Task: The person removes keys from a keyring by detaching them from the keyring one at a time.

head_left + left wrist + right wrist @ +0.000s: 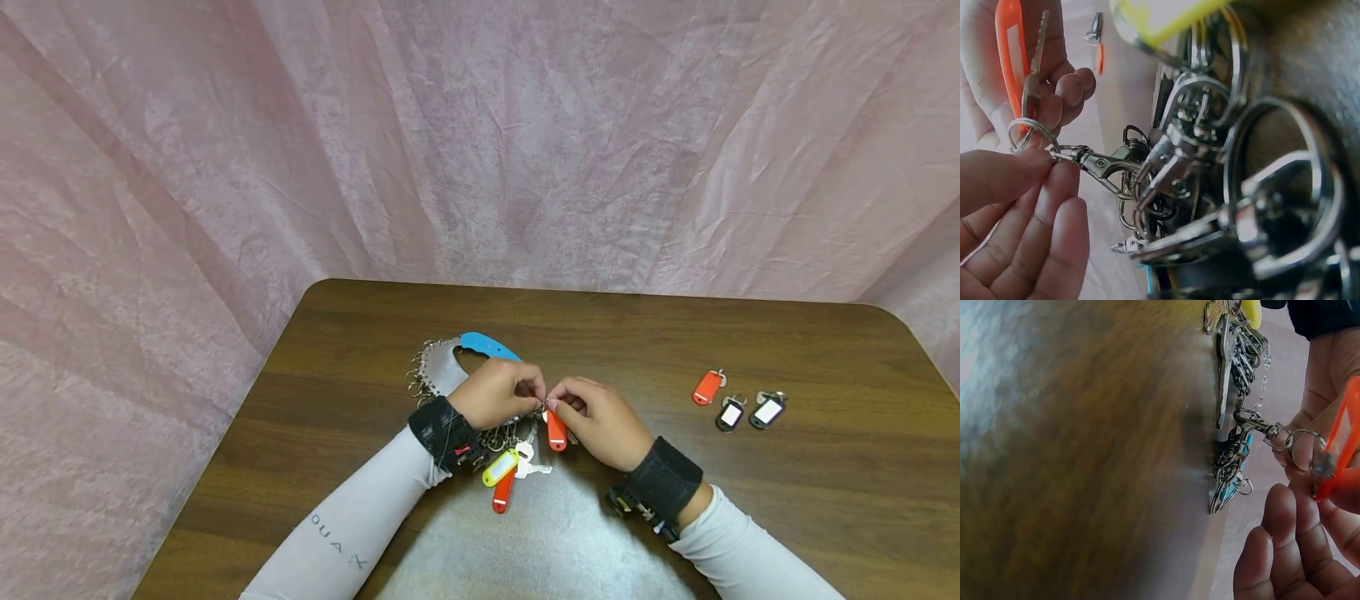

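Note:
Over the table, my left hand (498,392) pinches the ring end of a silver snap hook (1099,162), where a split ring (1016,128) meets it. My right hand (600,421) grips that split ring by its orange key tag (557,432) and a key (1035,81). The hook hangs from a curved grey metal key holder (442,367) with a blue handle (487,344) and several hooks along its rim. Part of the holder is hidden under my left hand. Close to my left wrist lie a yellow tag (500,468), another orange tag (503,493) and silver keys (525,454).
To the right on the brown wooden table (600,333) lie an orange key tag (707,388) and two black-framed tags, one smaller (730,414) and one larger (767,411). A pink curtain (480,150) hangs behind the table's far edge.

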Demonstrator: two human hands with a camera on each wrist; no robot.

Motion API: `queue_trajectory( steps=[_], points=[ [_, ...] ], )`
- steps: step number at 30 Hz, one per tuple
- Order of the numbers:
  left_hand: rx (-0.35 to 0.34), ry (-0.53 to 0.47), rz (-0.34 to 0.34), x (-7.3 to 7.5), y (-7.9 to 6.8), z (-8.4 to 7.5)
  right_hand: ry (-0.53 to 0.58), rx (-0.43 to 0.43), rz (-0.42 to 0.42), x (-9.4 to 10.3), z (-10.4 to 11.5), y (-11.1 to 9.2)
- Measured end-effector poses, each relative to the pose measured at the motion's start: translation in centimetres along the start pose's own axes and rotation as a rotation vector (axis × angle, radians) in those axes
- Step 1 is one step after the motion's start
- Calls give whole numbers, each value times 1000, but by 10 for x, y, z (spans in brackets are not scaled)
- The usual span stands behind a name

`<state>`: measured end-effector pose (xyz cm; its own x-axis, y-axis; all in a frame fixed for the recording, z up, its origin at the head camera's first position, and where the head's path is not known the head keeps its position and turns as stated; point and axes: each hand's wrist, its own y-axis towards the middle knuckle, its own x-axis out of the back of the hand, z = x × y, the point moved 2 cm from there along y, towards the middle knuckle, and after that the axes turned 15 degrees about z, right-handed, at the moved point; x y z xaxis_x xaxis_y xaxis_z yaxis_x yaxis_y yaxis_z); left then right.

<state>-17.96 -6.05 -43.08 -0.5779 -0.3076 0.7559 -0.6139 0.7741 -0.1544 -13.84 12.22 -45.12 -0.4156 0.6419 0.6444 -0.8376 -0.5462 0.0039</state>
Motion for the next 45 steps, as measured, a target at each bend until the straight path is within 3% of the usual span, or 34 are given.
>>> queue_trajectory(
  steps=[16,45],
  points=[
    [63,-15,30,-2,0,5,32,23,19,-1,1,0],
    [26,32,30,-2,-1,1,49,34,20,-2,0,0]
  ],
)
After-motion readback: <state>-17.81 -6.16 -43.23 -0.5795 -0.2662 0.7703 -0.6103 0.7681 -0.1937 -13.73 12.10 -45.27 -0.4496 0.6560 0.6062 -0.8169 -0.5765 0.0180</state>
